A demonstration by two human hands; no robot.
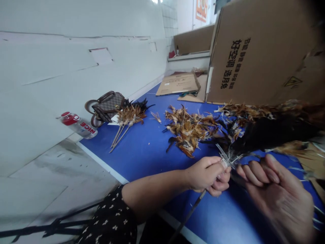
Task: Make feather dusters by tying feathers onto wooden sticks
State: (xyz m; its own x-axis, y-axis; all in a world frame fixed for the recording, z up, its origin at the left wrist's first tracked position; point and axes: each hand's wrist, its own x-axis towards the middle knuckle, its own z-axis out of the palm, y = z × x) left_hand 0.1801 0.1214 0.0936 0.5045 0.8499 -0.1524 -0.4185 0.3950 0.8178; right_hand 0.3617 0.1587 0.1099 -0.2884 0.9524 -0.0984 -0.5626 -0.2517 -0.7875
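My left hand (pixel 209 175) is closed in a pinch around a thin dark stick (pixel 189 212) and the quill ends of a bundle of dark and brown feathers (pixel 269 134) that fans out to the right. Clear tape (pixel 223 155) sticks out where the quills meet the stick. My right hand (pixel 276 193) hovers just right of it, fingers curled loosely and apart, with nothing in it. Both hands are over the blue table (pixel 144 152).
A pile of loose brown feathers (pixel 189 128) lies mid-table. Finished feather sticks (pixel 124 123), a brown handbag (pixel 106 106) and a plastic bottle (pixel 78 125) sit at the left edge. A large cardboard box (pixel 256 51) stands at the back right, with flat cardboard (pixel 177 83) behind.
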